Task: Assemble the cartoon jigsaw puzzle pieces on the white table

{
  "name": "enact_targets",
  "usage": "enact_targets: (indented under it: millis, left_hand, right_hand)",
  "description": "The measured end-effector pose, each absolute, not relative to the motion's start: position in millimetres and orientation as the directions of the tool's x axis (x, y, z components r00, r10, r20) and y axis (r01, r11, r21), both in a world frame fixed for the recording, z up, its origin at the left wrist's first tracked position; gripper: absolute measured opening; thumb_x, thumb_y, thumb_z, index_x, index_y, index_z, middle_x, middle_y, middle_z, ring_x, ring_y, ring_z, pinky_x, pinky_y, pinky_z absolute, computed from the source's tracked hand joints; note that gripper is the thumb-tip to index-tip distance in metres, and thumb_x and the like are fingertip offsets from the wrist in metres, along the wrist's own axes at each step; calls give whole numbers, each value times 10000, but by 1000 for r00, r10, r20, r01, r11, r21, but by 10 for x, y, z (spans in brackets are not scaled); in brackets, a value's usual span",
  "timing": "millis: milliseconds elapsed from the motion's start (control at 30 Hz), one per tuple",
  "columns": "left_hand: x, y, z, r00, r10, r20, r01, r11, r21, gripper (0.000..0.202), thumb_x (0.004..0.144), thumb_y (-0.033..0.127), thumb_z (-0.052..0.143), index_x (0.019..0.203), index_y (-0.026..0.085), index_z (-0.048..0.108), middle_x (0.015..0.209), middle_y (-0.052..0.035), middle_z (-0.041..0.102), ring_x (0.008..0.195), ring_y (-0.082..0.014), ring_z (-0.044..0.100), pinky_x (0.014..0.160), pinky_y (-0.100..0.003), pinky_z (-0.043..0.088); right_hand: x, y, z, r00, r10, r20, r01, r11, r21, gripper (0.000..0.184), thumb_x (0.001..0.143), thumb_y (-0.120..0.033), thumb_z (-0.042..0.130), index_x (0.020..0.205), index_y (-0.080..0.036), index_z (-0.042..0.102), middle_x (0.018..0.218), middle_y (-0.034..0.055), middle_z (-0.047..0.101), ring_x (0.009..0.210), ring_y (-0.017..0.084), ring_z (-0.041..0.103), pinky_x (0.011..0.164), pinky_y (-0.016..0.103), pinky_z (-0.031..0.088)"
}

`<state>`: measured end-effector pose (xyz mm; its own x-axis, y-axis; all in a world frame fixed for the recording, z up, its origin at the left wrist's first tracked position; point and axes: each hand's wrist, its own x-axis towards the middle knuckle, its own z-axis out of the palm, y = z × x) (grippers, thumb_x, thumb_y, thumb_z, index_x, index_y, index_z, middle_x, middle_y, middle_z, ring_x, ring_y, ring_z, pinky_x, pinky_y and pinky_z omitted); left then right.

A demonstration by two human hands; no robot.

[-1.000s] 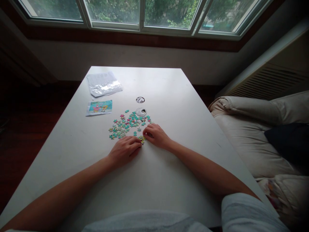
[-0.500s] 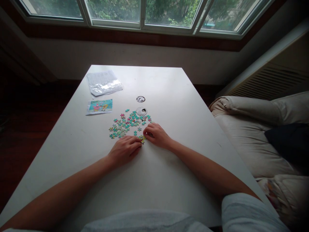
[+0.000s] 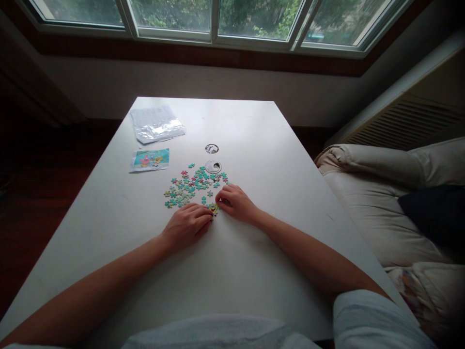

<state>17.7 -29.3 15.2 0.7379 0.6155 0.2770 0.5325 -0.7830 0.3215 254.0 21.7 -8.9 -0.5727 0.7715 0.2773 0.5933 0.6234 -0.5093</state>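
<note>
A small joined cluster of yellow jigsaw puzzle pieces [image 3: 213, 209] lies flat on the white table between my two hands. From the left, my left hand [image 3: 188, 224] rests on the tabletop, its fingers together and their tips on the cluster's edge. My right hand [image 3: 237, 203] is curled, thumb and fingers pinched at the cluster's right side; its fingertips partly hide what they hold. Beyond my hands spread many loose jigsaw pieces [image 3: 185, 190], mostly teal and pale green with some pink ones.
A colourful cartoon picture card [image 3: 150, 160] lies at the left, with a clear plastic bag over papers [image 3: 157, 125] behind it. Two round table inserts, one silvery disc [image 3: 213, 166] and one dark-rimmed circle [image 3: 211, 149], sit past the pieces. A beige sofa [image 3: 385, 213] stands right.
My left fingertips have drawn back very slightly to the left, so more of the yellow cluster shows. My right hand stays in place.
</note>
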Motion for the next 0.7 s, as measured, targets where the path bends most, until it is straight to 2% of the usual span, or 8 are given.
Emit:
enact_targets:
  millis: [333, 700]
  left_hand:
    - [219, -411, 178, 744, 604, 285, 563, -797, 220, 238, 984, 209, 497, 1153, 207, 664, 1237, -67, 701, 1110, -224, 647, 1001, -434, 476]
    - [215, -404, 163, 740, 613, 278, 565, -790, 237, 247, 986, 215, 495, 1163, 202, 667, 1224, -66, 706, 1099, -215, 649, 998, -430, 486]
  right_hand:
    - [2552, 212, -57, -581, 768, 270, 585, 625, -516, 54, 922, -208, 608, 887, -220, 648, 845, 29, 628, 851, 186, 527, 852, 332, 364]
    - [2545, 218, -65, -582, 765, 276, 588, 630, -507, 62, 922, -200, 602, 885, -221, 647, 845, 29, 631, 839, 184, 527, 848, 330, 367]
